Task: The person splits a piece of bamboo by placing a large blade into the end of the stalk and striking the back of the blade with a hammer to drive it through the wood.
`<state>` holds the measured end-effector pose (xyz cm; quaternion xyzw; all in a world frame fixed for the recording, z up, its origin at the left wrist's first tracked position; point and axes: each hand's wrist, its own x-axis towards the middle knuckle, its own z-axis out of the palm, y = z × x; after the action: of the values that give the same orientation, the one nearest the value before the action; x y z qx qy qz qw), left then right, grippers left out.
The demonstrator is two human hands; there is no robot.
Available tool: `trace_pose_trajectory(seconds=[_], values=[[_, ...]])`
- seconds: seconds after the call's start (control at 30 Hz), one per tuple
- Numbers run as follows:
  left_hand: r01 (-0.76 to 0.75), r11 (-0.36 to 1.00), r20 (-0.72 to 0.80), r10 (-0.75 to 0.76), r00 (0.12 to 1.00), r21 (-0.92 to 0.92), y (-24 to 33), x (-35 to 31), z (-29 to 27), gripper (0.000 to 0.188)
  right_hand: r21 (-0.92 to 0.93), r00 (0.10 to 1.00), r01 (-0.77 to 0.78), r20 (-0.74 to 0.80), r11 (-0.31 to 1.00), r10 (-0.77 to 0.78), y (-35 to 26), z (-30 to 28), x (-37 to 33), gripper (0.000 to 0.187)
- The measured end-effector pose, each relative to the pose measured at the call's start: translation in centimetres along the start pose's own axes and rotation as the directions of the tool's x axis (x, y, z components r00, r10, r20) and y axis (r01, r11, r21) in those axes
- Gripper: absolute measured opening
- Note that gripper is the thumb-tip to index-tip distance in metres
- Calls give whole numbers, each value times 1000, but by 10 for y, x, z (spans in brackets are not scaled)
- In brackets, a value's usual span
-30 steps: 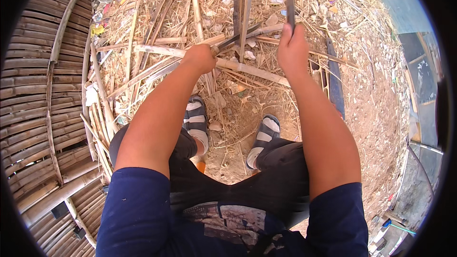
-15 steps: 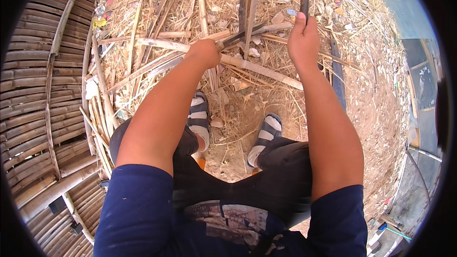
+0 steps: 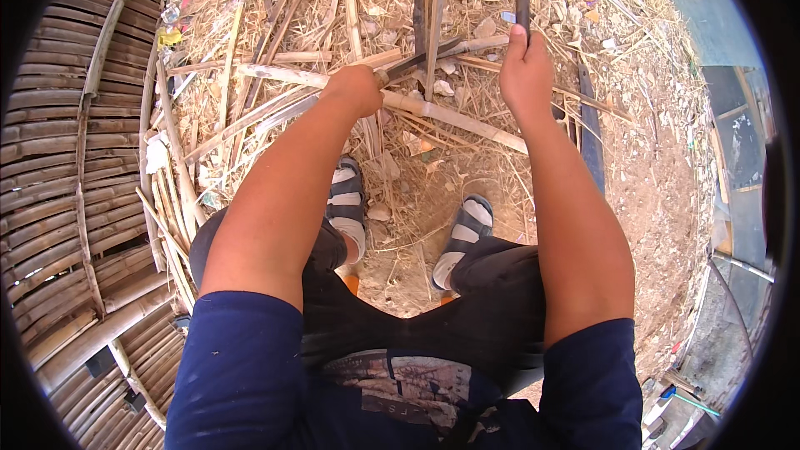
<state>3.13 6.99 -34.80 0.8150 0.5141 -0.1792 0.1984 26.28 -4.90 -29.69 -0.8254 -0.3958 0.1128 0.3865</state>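
My left hand is closed around the handle of a long knife, whose dark blade points away to the right. The blade crosses an upright split bamboo piece; I cannot tell how deep it sits in it. On the right, my right hand grips a hammer by its dark handle. The hammer's head is at the top edge of the view, right of the bamboo and apart from it. Below the knife, a pale bamboo pole lies across the ground.
Straw, stones and bamboo strips litter the ground. A slatted bamboo wall stands on the left. My sandalled feet are close below the bamboo pole. A dark flat bar lies right of my right hand; grey sheets line the far right.
My right hand and the hammer have shifted slightly left and nearer, bringing more of the hammer's head into view. The left hand, knife and bamboo have barely moved.
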Motion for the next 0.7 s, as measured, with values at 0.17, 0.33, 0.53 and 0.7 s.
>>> trace_pose_trajectory(seconds=[0.17,0.33,0.53,0.7], values=[[20,1000,11,-20,1000,3,8,1,-2,45,-320,935,124,355,939,-2,56,21,-29,43],[26,1000,3,-26,1000,7,-2,-2,2,45,-245,943,113,332,963,-27,53,38,-30,45],[21,1000,8,-21,1000,12,0,-4,0,43,22,998,14,62,1000,-15,-12,-8,0,45],[53,999,29,-53,998,0,0,-1,-1,42,-41,992,97,79,994,-94,22,4,-14,39]])
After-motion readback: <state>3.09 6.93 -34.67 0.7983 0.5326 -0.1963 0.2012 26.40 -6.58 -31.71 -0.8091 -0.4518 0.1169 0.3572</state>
